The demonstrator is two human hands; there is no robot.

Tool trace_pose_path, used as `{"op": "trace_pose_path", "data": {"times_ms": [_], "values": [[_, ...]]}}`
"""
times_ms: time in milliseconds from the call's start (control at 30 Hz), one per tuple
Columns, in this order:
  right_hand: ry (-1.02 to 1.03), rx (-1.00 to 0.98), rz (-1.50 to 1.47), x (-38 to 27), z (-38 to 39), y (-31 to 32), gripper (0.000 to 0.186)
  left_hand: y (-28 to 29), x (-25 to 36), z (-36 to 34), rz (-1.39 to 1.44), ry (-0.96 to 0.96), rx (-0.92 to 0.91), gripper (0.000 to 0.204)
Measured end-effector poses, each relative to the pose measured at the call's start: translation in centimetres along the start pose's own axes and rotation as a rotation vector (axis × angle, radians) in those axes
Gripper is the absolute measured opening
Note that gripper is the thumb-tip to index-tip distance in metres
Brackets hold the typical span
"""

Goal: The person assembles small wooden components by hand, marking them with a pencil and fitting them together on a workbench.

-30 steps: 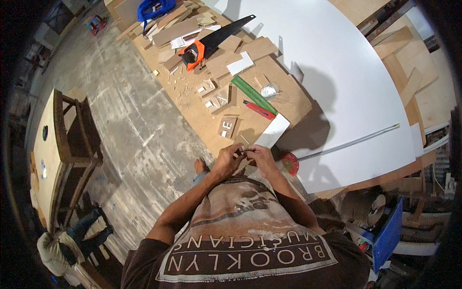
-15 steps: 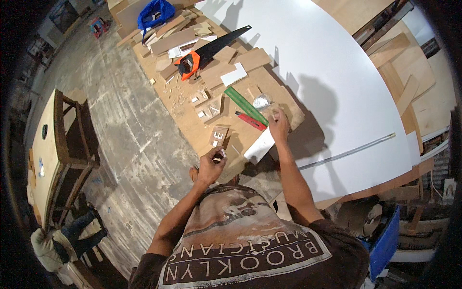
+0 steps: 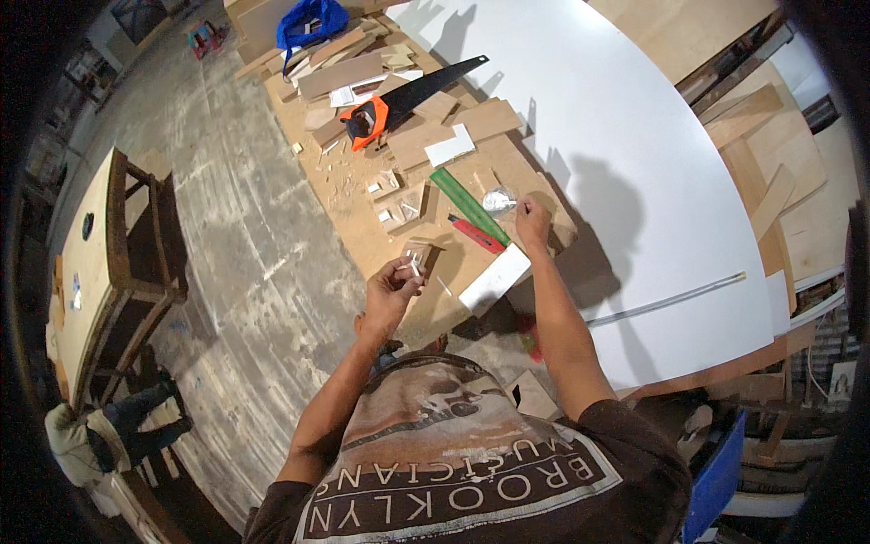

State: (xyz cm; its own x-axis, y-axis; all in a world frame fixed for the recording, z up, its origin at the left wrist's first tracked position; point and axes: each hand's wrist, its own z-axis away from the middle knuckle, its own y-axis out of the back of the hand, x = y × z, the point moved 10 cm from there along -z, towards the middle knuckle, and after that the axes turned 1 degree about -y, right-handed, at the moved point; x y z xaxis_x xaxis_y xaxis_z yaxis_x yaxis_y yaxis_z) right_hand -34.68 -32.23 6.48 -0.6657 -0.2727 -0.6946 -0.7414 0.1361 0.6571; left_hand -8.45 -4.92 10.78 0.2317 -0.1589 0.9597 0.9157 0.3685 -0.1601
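Note:
My left hand (image 3: 397,286) pinches a small white piece (image 3: 415,265) over a small wooden block (image 3: 417,249) near the workbench's near-left edge (image 3: 362,263). My right hand (image 3: 530,218) has fingers closed at a silver container (image 3: 497,201), on something small and pale I cannot make out. Between my hands lie a green straight strip (image 3: 467,198), a red utility knife (image 3: 476,234) and a white offcut (image 3: 494,278). Two more small blocks (image 3: 403,208) bearing white pieces lie farther back.
An orange-handled saw (image 3: 367,122), wood offcuts (image 3: 344,68) and a blue bag (image 3: 308,27) lie farther back. A large white sheet (image 3: 689,236) with a long metal strip (image 3: 671,299) fills the right. A low table (image 3: 95,272) stands left, beside clothing (image 3: 118,435), possibly a person's.
My hands have separated from where they met. The left moved leftward with the white piece and is now a little higher. The right moved up to the silver container.

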Motion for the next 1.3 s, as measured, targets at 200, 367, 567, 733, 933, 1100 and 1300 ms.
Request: {"op": "trace_pose_path", "data": {"times_ms": [200, 367, 567, 733, 933, 1100, 1300], "values": [[-0.303, -0.053, -0.645, -1.5, 3.8, 3.8, 0.011, -1.2, 0.5, -0.6, 0.328, 0.166, -0.065, 0.039], [-0.459, -0.152, -1.212, -10.8, 10.3, 7.4, 0.018, -4.9, 2.4, -0.7, 0.691, 0.214, -0.279, 0.039], [-0.473, -0.234, -1.264, -16.9, 15.6, 7.2, 0.018, -7.5, 2.9, 0.0, 0.861, 0.199, -0.454, 0.053], [-0.47, -0.175, -1.385, -17.9, 16.1, 6.7, 0.018, -9.5, 3.9, 0.9, 0.967, 0.212, -0.581, 0.055], [-0.458, -0.145, -1.342, -18.0, 15.9, 6.5, 0.018, -10.0, 4.2, 1.6, 0.969, 0.242, -0.595, 0.066], [-0.408, -0.202, -1.288, -18.2, 16.4, 6.4, 0.018, -9.5, 4.9, 1.7, 0.974, 0.224, -0.576, 0.067], [-0.431, -0.194, -1.299, -19.4, 16.0, 5.8, 0.015, -8.9, 4.5, 1.6, 0.999, 0.218, -0.583, 0.063]]}}
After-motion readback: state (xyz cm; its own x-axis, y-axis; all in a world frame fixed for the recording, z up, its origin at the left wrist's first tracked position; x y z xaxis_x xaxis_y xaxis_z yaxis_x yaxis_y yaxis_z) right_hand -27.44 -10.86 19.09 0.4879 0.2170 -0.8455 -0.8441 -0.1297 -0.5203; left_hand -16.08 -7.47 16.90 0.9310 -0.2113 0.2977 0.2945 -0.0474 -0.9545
